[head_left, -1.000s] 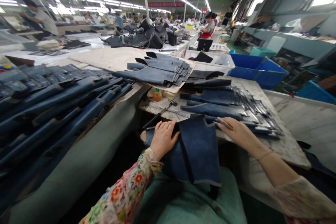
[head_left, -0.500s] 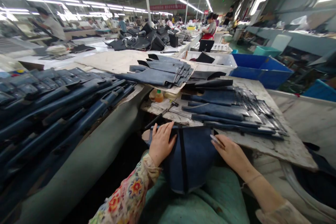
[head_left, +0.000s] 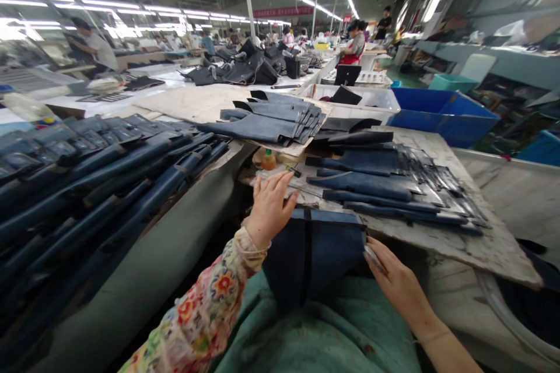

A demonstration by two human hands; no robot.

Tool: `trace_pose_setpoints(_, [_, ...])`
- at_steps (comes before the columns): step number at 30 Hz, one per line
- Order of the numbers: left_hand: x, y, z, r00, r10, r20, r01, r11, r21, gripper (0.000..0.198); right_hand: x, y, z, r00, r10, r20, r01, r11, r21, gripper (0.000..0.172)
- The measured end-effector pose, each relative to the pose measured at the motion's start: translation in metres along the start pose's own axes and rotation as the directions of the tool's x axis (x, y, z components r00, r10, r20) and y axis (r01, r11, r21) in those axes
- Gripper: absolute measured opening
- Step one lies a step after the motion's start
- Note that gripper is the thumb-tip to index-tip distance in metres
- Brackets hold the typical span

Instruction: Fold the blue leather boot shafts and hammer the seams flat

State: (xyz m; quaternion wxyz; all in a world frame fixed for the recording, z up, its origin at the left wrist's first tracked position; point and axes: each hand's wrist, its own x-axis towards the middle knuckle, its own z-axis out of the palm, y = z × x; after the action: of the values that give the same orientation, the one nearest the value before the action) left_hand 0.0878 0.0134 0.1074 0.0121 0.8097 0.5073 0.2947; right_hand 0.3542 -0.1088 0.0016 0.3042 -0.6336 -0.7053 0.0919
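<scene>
A dark blue leather piece (head_left: 324, 250) with a black centre strip lies over my lap at the near edge of the worktable (head_left: 459, 233). My left hand (head_left: 269, 207) is raised above its upper left corner, fingers spread, near a hammer (head_left: 291, 171) and a small orange glue bottle (head_left: 268, 159). My right hand (head_left: 394, 282) rests on the piece's right edge. It pinches a thin silver pen-like tool (head_left: 371, 256) between the fingers.
Overlapping blue and black cut pieces (head_left: 385, 186) fan across the table ahead. Another stack (head_left: 271, 116) sits farther back. Long rows of dark blue pieces (head_left: 100, 175) cover the left conveyor. Blue bins (head_left: 441, 113) stand at right. Other workers stand in the distance.
The leather piece slid toward me onto my lap. My left hand lifted off it and moved forward toward the hammer. My right hand drew back with the piece's right edge.
</scene>
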Motion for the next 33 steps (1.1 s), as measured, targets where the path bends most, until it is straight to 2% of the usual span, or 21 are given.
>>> trace_pose_setpoints(3, [-0.013, 0.027, 0.024, 0.989, 0.12, 0.081, -0.112, 0.989, -0.101, 0.037, -0.006, 0.003, -0.002, 0.999, -0.029, 0.032, 0.03, 0.999, -0.02, 0.031])
trace_pose_setpoints(6, [-0.028, 0.049, 0.05, 0.961, 0.237, 0.143, -0.207, 0.958, -0.197, 0.034, -0.012, 0.006, -0.004, 0.996, -0.046, 0.077, 0.05, 0.997, -0.059, 0.036])
trace_pose_setpoints(9, [-0.034, 0.057, 0.07, 0.935, 0.317, 0.159, -0.277, 0.933, -0.231, 0.034, -0.014, 0.007, -0.005, 0.994, -0.045, 0.102, 0.054, 0.995, -0.086, 0.042])
trace_pose_setpoints(12, [-0.036, 0.055, 0.08, 0.909, 0.371, 0.192, -0.333, 0.921, -0.203, 0.036, -0.014, 0.007, -0.002, 0.996, -0.043, 0.08, 0.05, 0.996, -0.079, 0.043])
trace_pose_setpoints(18, [-0.037, 0.052, 0.079, 0.873, 0.428, 0.232, -0.405, 0.903, -0.142, 0.039, -0.014, 0.005, 0.004, 1.0, -0.029, 0.003, 0.029, 0.999, -0.028, 0.04])
trace_pose_setpoints(27, [-0.041, 0.049, 0.079, 0.847, 0.469, 0.249, -0.452, 0.883, -0.126, 0.037, -0.014, 0.004, 0.003, 0.999, -0.007, 0.049, 0.009, 0.999, -0.032, 0.04])
trace_pose_setpoints(29, [-0.041, 0.049, 0.079, 0.856, 0.463, 0.23, -0.444, 0.886, -0.131, 0.035, -0.015, 0.006, 0.003, 0.999, -0.003, 0.046, 0.005, 0.999, -0.037, 0.039])
trace_pose_setpoints(33, [-0.042, 0.056, 0.077, 0.909, 0.37, 0.192, -0.358, 0.929, -0.095, 0.026, -0.015, 0.011, 0.001, 0.996, -0.026, 0.083, 0.029, 0.999, -0.033, 0.041])
